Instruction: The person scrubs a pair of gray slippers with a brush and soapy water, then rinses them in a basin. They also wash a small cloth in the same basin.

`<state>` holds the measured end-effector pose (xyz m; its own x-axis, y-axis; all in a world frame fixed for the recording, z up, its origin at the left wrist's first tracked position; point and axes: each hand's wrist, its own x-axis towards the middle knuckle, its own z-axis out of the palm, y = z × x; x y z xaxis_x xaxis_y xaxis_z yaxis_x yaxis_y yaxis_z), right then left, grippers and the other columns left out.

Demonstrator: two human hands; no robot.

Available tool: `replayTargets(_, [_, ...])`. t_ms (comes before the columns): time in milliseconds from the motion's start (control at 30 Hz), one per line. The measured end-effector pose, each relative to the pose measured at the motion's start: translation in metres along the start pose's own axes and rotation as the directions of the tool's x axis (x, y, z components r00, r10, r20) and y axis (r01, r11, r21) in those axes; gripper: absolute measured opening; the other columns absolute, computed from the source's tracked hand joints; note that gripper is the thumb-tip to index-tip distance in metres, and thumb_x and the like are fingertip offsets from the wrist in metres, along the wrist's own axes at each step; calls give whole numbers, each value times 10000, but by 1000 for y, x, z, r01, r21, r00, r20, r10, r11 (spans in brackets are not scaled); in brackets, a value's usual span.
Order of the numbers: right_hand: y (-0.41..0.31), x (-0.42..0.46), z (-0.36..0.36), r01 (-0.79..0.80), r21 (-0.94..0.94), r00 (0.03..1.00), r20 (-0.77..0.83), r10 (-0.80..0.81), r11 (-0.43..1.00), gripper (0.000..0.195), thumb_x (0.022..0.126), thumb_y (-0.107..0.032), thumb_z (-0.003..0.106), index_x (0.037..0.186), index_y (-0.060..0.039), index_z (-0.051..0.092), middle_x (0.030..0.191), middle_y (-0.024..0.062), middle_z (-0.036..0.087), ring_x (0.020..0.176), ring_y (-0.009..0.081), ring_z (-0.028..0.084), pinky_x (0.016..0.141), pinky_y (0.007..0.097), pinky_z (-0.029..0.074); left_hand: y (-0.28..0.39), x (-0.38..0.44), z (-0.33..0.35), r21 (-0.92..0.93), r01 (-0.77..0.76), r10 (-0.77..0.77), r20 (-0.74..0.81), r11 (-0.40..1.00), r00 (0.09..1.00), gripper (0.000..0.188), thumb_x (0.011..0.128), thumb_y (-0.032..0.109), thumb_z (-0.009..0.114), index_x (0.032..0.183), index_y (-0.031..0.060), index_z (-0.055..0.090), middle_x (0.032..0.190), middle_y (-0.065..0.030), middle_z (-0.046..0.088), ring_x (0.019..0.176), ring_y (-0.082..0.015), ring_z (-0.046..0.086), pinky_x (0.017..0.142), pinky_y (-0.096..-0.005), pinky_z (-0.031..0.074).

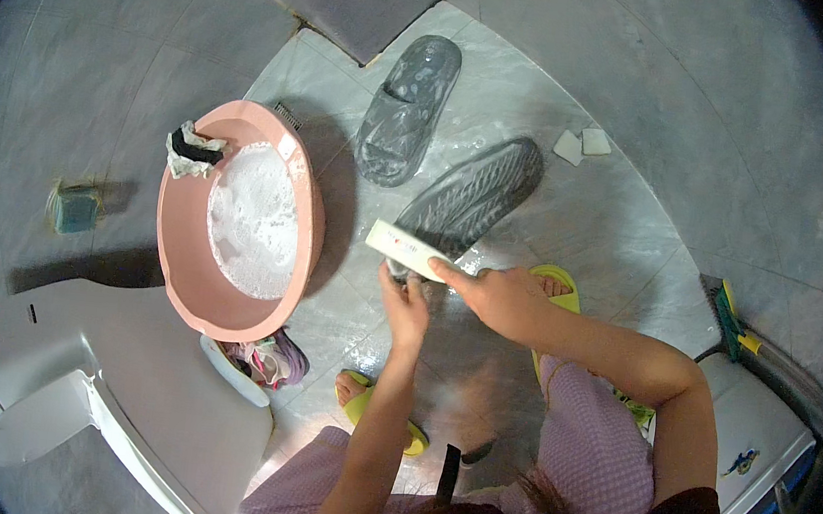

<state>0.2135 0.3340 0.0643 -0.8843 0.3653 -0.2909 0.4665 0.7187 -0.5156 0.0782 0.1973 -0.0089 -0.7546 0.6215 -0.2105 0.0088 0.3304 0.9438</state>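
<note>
My right hand (494, 296) grips a pale scrubbing brush (406, 250), its index finger laid along the back, which bears some print. The brush rests across the near end of a dark grey slipper (473, 188), lying with its ridged sole up. At that near end my left hand (404, 305) holds the slipper, fingers partly hidden beneath the brush. A second grey slipper (408, 110), strap side up and streaked with suds, lies just beyond on the wet floor. The brush's bristles are hidden.
Left stands a pink basin (225, 313) of foamy water, a black-and-white cloth (193, 151) over its rim. Two white sponge pieces (581, 145) lie far right. Bunched fabric (276, 359) sits by a white toilet (165, 382). Yellow slippers (358, 406) are on my feet.
</note>
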Motion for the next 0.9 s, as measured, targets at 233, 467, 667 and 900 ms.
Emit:
replayTargets(233, [77,13,-15,-358,112,934,53,354,927,513,904,-185,456,1390,-273,316,658,152,600,604,325,634,531,433,501,-3,-17,-15,47,-44,46,-28,998,999,372,909,21,470,1255,-24,339,1169,-147,474,1066,-205,483,922,-305,374])
replayTargets(467, [13,4,-1,6,-61,1000,13,-5,998,466,943,-221,417,1392,-293,313,632,87,587,552,261,619,510,409,504,-19,-20,-22,67,-65,68,-43,996,997,365,919,28,453,1257,-30,330,1183,-152,475,1096,-207,477,946,-310,357])
replayTargets(667, [110,33,1,-338,-21,939,-80,335,941,472,927,-187,428,1387,-219,325,740,163,622,651,317,635,559,446,499,-30,-29,-23,16,-17,18,-43,1000,999,370,927,51,455,1262,-35,322,1221,-159,457,1102,-211,476,947,-306,360])
replayTargets(900, [103,41,25,-560,314,827,159,539,767,489,929,-210,419,1401,-178,293,730,170,622,629,329,623,566,449,492,-16,-21,-14,-224,207,-229,-78,952,970,418,952,162,455,1309,30,282,1274,-152,424,1099,-227,497,850,-359,485])
